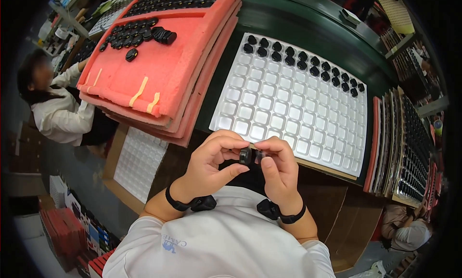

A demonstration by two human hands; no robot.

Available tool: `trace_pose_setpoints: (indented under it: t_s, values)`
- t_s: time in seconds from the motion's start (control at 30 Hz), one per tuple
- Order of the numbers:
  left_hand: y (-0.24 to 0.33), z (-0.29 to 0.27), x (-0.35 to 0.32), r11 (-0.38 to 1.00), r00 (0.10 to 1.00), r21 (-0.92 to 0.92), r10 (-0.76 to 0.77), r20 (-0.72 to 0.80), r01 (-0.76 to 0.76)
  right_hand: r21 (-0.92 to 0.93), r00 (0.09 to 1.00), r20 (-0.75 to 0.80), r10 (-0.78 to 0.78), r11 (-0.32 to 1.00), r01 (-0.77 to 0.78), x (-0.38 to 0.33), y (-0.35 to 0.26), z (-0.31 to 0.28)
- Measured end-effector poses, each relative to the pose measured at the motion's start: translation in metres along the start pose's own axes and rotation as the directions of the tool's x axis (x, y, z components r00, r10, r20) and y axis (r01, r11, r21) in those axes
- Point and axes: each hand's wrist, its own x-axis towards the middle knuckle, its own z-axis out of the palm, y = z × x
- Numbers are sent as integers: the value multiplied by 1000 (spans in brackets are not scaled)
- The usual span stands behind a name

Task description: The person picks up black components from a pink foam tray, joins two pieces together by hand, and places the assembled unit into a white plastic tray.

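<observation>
Hands, two, both over the near edge of the tray. Left hand (211, 161), one: thumb and fingers closed on a black piece (245, 155), one, rounded, held just clear of the tray's near edge. Right hand (283, 173), one: thumb and fingers bent toward a small dark part (260, 155), one, blurred and partly hidden – whether they are clamped on it cannot be told. The two index fingertips nearly meet above.

Wristbands, two, black, one per wrist: left band (191, 203), right band (281, 211).

White tray (288, 104), one, gridded; black parts (302, 64) in two rows along its far edge, roughly ten to a row.

Pink foam stack (122, 80), one, left of the tray; on top, yellow tape strips (139, 92), four; a cluster of black discs (130, 36), too crowded to count – plus one disc (131, 54) set apart nearer.

Upright tray stack (402, 148), one, at right.

Other people, two: one at left (62, 114), one at lower right (411, 234).
</observation>
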Motion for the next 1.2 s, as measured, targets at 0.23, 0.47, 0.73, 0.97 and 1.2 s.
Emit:
trace_pose_setpoints:
  t_s: [0.23, 0.47, 0.73, 0.97, 1.2]
  values:
    - [9, 5, -9, 989, 999, 144, 42, 2, -42, -4, 1000, -9, -20, 1000, 20, -7, -2, 8]
    - [12, 5, -15, 994, 999, 100, 40, 15, -41, 175, 997, -65, 37, 984, -25, -5, -8, 22]
    - [14, 7, -12, 993, 999, 119, 6, 41, -11, 43, 999, -43, -29, 999, 31, -3, -4, 15]
    - [6, 8, -6, 987, 995, 131, 84, 44, -89, -24, 999, -19, -42, 999, 41, -1, -2, 14]
    - [4, 7, 1, 991, 997, 126, 34, 74, -43, 49, 1000, -7, -20, 999, 20, 5, -4, 8]
